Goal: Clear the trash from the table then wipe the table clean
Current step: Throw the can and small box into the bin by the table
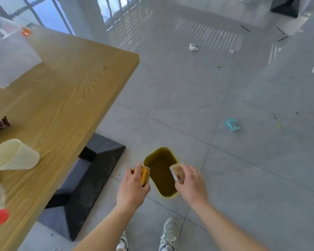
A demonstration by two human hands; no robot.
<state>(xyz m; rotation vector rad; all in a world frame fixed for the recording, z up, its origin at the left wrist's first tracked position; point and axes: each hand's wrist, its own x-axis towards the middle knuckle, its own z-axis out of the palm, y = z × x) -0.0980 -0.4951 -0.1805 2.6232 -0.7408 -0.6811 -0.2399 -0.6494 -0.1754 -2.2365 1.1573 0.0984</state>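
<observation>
Head view: left hand (132,185) grips ribbed gold can (145,175), right hand (190,182) pinches small tan carton (177,172), over olive bin (160,172).

I can read no text anywhere: print on the small carton (178,172) in my right hand (191,184) and on the gold can (145,175) is too blurred.

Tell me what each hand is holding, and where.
Left hand grips a gold can around its side; right hand holds a small carton by its lower end.
</observation>
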